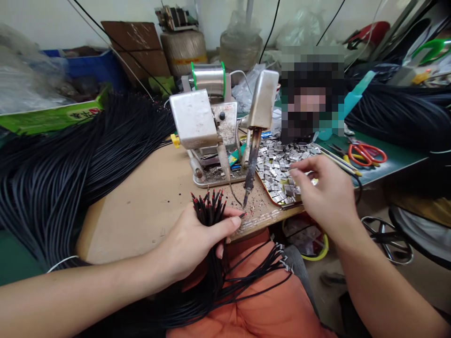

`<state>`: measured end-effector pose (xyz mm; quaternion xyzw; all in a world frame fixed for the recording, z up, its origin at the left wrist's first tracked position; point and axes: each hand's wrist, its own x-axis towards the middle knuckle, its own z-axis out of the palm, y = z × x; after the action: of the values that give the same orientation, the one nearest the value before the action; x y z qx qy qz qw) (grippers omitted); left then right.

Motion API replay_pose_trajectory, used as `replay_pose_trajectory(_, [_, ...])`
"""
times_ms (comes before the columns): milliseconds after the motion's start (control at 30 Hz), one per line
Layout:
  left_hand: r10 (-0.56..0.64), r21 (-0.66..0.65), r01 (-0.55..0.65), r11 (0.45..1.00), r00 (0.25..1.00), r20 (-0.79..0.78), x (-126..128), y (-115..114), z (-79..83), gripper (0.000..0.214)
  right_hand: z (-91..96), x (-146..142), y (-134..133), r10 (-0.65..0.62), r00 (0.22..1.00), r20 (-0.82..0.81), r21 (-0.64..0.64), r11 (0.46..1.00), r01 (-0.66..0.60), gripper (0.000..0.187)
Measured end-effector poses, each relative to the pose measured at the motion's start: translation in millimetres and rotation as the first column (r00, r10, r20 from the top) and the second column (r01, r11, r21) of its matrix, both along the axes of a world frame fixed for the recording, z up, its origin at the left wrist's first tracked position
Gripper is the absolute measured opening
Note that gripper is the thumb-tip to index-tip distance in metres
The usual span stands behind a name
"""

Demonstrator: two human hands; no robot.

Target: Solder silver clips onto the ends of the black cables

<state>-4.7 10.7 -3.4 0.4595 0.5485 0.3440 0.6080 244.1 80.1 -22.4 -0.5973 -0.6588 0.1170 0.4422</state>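
Observation:
My left hand [195, 241] is shut around a thick bundle of black wires [208, 211], whose red-tipped ends fan upward above my fingers. The wires' long tails hang down over my orange lap. My right hand [326, 195] hovers just above the right edge of a tray of small metal terminals [278, 171], with its fingers apart and nothing visible in them. A soldering iron [251, 164] stands with its dark tip down, close to the wire ends and left of the tray. Behind it stands a metal solder feeder with a solder spool [209, 80].
Large hanks of black cable [52, 173] lie left of the tan workbench [141, 211], with more [398, 115] at the right. Red-handled scissors [366, 155] lie on a green mat [394, 162]. A person [312, 94] sits across the bench, behind the tray.

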Motion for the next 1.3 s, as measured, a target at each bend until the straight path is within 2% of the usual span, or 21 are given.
replay_pose_trajectory(33, [0.007, -0.007, -0.007, 1.000, 1.000, 0.013, 0, 1, -0.9, 0.028, 3.7, -4, -5, 0.031, 0.990, -0.137, 0.007, 1.000, -0.030, 0.006])
replay_pose_trajectory(100, [0.026, -0.019, -0.025, 1.000, 0.999, 0.037, 0, 3, -1.6, 0.027, 10.0, -14, -17, 0.124, 0.913, -0.389, -0.032, 0.988, -0.148, 0.009])
replay_pose_trajectory(167, [0.047, -0.021, -0.045, 0.999, 0.997, 0.061, 1, 5, -1.4, 0.026, 13.1, -25, -29, 0.197, 0.824, -0.531, -0.144, 0.937, -0.317, 0.012])
replay_pose_trajectory(233, [0.059, -0.023, -0.058, 0.998, 0.994, 0.090, 1, 6, -0.9, 0.026, 12.6, -37, -39, 0.216, 0.762, -0.610, -0.254, 0.858, -0.447, 0.017])
replay_pose_trajectory(300, [0.065, -0.031, -0.062, 0.998, 0.991, 0.114, 1, 7, -0.1, 0.026, 9.4, -47, -44, 0.200, 0.717, -0.667, -0.308, 0.803, -0.511, 0.019])
replay_pose_trajectory(367, [0.077, -0.040, -0.072, 0.997, 0.988, 0.135, 1, 7, 0.7, 0.024, 6.0, -55, -46, 0.173, 0.673, -0.719, -0.312, 0.785, -0.535, 0.019])
replay_pose_trajectory(433, [0.083, -0.043, -0.078, 0.996, 0.986, 0.143, 1, 7, 1.3, 0.023, 3.8, -59, -46, 0.142, 0.624, -0.768, -0.291, 0.791, -0.538, 0.018])
replay_pose_trajectory(533, [0.061, -0.035, -0.057, 0.998, 0.988, 0.142, 1, 8, 0.9, 0.021, 2.2, -60, -46, 0.112, 0.569, -0.815, -0.283, 0.779, -0.559, 0.020])
replay_pose_trajectory(667, [0.047, -0.028, -0.044, 0.999, 0.991, 0.127, 0, 9, -0.6, 0.018, -1.5, -59, -47, 0.129, 0.560, -0.818, -0.293, 0.745, -0.599, 0.017])
replay_pose_trajectory(933, [0.064, -0.029, -0.061, 0.998, 0.992, 0.105, 1, 9, -0.5, 0.019, -6.3, -64, -46, 0.144, 0.530, -0.836, -0.243, 0.767, -0.593, 0.019])
replay_pose_trajectory(1300, [0.084, -0.036, -0.080, 0.996, 0.986, 0.143, 1, 9, 2.0, 0.019, -7.4, -66, -47, 0.162, 0.500, -0.851, -0.207, 0.771, -0.602, 0.020])
